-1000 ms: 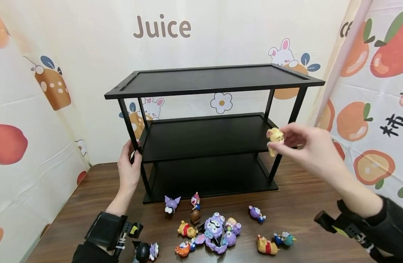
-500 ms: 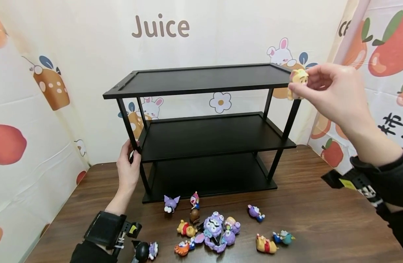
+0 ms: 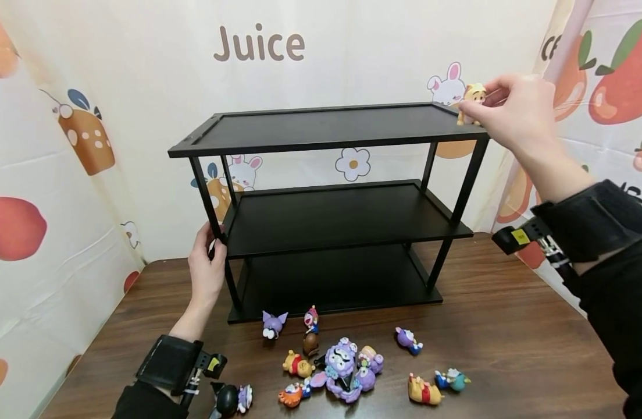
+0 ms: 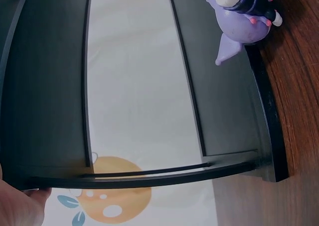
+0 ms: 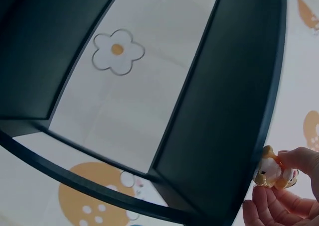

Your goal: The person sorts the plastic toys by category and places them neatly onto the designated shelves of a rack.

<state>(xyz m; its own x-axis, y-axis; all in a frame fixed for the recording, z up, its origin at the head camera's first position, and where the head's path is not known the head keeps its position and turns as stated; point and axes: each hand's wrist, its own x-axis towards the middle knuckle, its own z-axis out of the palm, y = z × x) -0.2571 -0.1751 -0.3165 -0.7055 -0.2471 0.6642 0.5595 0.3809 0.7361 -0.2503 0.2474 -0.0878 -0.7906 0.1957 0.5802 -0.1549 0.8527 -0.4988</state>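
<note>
The right hand (image 3: 525,113) pinches a yellow figurine (image 3: 475,93) in its fingers at the right edge of the top shelf (image 3: 326,125); the left hand (image 3: 207,269) grips a post (image 3: 203,192). Released across the rim (image 3: 326,145), it could topple.

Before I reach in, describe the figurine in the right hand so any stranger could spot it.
Find the black three-tier shelf on the wooden table. At the right end of its top tier, the right hand pinches a small yellow figurine. It alone is held up there; the other figurines are down on the table.
</note>
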